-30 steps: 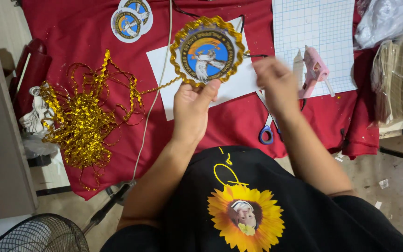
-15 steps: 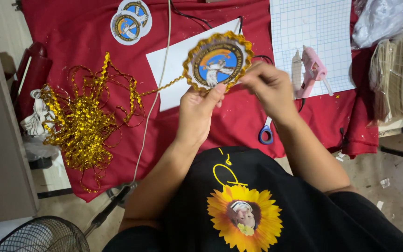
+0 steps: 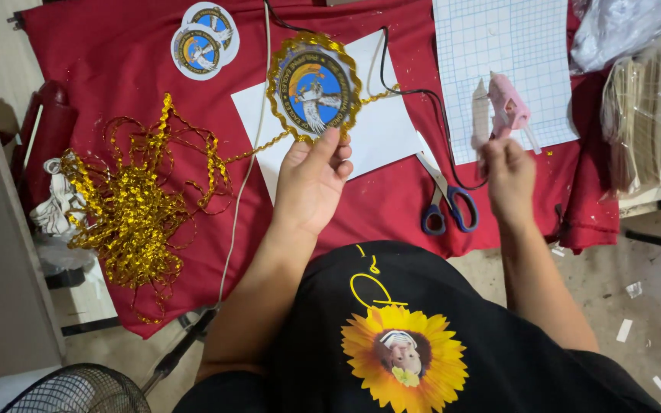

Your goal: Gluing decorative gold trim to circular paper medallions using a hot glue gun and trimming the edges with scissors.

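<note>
Pinching the gold-edged badge [image 3: 314,86] by its lower rim, left-hand fingers [image 3: 323,157]; right-hand fingers [image 3: 503,153] grip the glue gun [image 3: 508,103].

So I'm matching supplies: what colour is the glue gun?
Pink glue gun, by the right hand; head view shows it.

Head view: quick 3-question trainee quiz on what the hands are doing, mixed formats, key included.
1. True or false: the left hand holds the round badge by its lower edge.
2. The right hand is at which thing? A) scissors B) pink glue gun C) gold trim pile
3. Fill in: the scissors lie on the ___ cloth.

Key: 1 true. 2 B, the pink glue gun. 3 red, the red cloth.
</note>
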